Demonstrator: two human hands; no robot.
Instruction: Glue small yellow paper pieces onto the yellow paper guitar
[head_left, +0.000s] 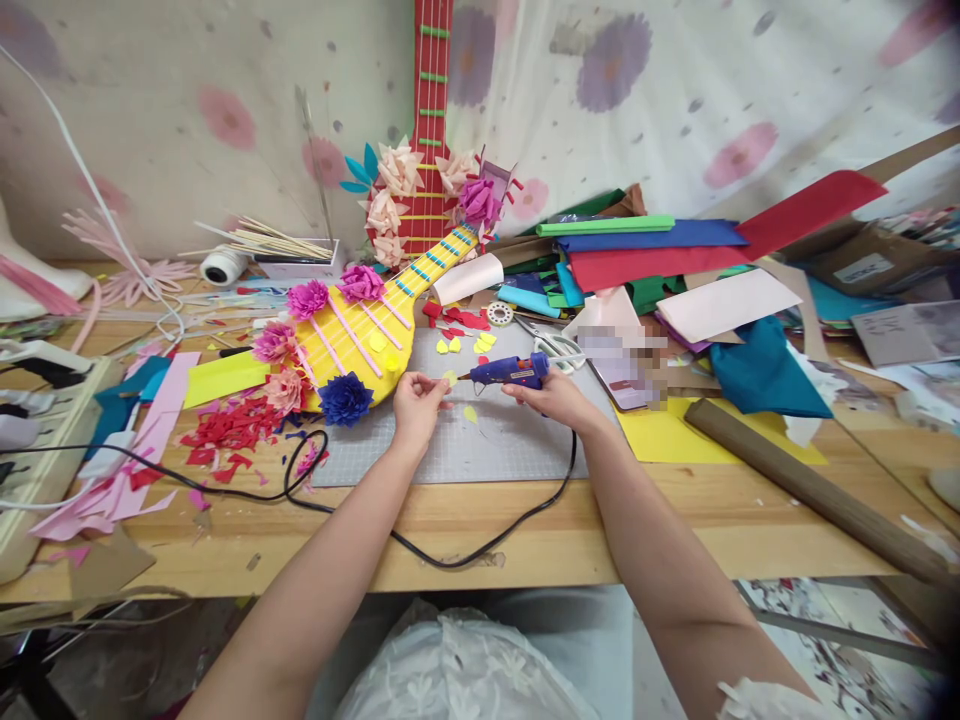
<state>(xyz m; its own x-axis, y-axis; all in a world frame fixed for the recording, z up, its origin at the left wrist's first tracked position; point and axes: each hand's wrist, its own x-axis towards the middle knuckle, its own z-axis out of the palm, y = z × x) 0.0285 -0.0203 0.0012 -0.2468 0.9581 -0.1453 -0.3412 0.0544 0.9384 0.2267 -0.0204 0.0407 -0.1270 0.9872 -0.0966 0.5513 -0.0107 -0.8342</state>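
My right hand (551,395) is closed round a blue hot glue gun (511,372), whose nozzle points left. Between the fingertips of my left hand (420,405) is a small yellow paper petal (450,378), right at the nozzle tip. A loose yellow petal (470,413) lies below on the grey cutting mat (517,450). More yellow pieces (484,343) and red pieces (461,318) are scattered behind the gun. Left of my hands rests a yellow paper lute (352,345) with pink strips, strings and paper flowers, among them a dark blue flower (346,399).
A red paper lute (430,215) leans on the curtain behind. Scissors (556,350) and a phone (619,370) lie right, beside stacked coloured paper (652,260) and a brown roll (795,480). A black cord (480,562) loops across the table front towards a power strip (52,460).
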